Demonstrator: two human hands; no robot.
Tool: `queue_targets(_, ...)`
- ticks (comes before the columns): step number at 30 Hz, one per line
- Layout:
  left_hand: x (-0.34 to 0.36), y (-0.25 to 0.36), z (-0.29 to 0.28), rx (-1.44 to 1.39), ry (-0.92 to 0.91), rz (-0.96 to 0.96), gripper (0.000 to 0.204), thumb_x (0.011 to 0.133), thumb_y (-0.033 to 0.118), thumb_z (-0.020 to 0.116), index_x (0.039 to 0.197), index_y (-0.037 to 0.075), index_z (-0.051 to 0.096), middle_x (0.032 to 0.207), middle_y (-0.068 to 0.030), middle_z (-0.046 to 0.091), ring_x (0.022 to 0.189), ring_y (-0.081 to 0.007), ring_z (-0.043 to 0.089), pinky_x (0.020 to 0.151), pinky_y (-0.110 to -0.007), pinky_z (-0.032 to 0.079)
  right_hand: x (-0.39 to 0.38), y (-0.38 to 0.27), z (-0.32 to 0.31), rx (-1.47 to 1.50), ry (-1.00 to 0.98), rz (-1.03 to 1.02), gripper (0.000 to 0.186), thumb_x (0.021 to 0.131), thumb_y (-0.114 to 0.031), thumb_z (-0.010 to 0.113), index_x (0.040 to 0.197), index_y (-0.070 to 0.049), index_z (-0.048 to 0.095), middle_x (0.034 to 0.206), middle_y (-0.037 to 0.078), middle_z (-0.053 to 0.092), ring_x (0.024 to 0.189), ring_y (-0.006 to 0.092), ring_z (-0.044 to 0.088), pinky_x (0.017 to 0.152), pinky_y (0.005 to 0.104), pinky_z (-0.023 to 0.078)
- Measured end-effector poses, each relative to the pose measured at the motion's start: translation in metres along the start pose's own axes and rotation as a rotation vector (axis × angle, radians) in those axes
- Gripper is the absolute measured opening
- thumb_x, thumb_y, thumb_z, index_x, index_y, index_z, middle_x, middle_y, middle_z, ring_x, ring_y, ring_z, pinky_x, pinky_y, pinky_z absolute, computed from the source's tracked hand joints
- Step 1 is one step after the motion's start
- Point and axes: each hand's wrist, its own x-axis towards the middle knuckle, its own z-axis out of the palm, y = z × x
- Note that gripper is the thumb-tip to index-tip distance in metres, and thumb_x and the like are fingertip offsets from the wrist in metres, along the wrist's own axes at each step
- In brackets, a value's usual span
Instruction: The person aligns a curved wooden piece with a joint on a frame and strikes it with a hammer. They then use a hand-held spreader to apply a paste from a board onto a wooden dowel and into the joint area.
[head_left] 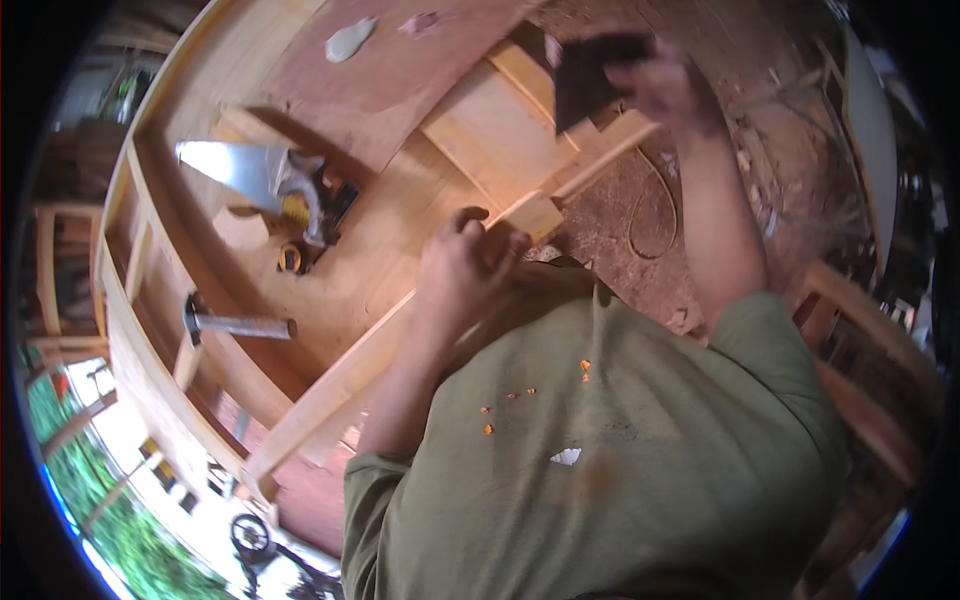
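My right hand is raised beyond the wooden frame, blurred by motion. Its fingers grip a dark, flat sheet that resembles sandpaper; it hangs over the outer corner of the woodwork. My left hand rests near my body with bent fingers straddling the pale wooden rail. Just beyond these fingers is a squared wooden block at a joint. A narrower wooden strip runs from it toward the right hand. Part of the rail is hidden beneath my left hand.
A handsaw, a yellow-black tape measure and a hammer lie on the wooden piece at left. Farther off, a reddish board bears a pale putty-like blob. A thin cord loop lies on the dusty ground.
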Motion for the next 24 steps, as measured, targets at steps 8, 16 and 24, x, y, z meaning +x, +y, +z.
queue_targets(8,0.02,0.005,0.033,0.441,-0.101,0.166,0.043,0.064,0.036,0.091,0.08,0.004,0.069,0.096,-0.018,0.064,0.084,-0.0367,0.066,0.071,-0.046,0.054,-0.223,0.109,0.024,0.22,0.333,0.243,0.025,0.086,-0.002,0.067,0.11,0.001,0.07,0.104,0.008,0.069,0.093,0.0139,0.065,0.085,0.0289,0.051)
queue_targets(16,0.009,0.045,-0.029,0.082,-0.343,-0.078,0.048,0.061,0.019,0.097,0.094,-0.002,0.071,0.089,-0.0117,0.075,0.08,-0.0179,0.071,0.072,-0.032,0.057,-0.217,0.119,0.09,-0.325,0.47,-0.33,0.032,0.09,0.001,0.065,0.119,-0.01,0.074,0.11,0.01,0.07,0.105,0.0239,0.066,0.092,0.0354,0.052)
queue_targets(24,-0.006,0.083,-0.028,-0.073,-0.494,-0.288,0.057,0.059,0.006,0.096,0.111,0.001,0.072,0.098,-0.0051,0.076,0.089,-0.0108,0.069,0.08,-0.029,0.057,-0.192,0.124,0.097,-0.369,0.371,-0.485,0.035,0.086,0.002,0.071,0.116,-0.015,0.076,0.112,0.005,0.072,0.1,0.0257,0.065,0.085,0.0402,0.046)
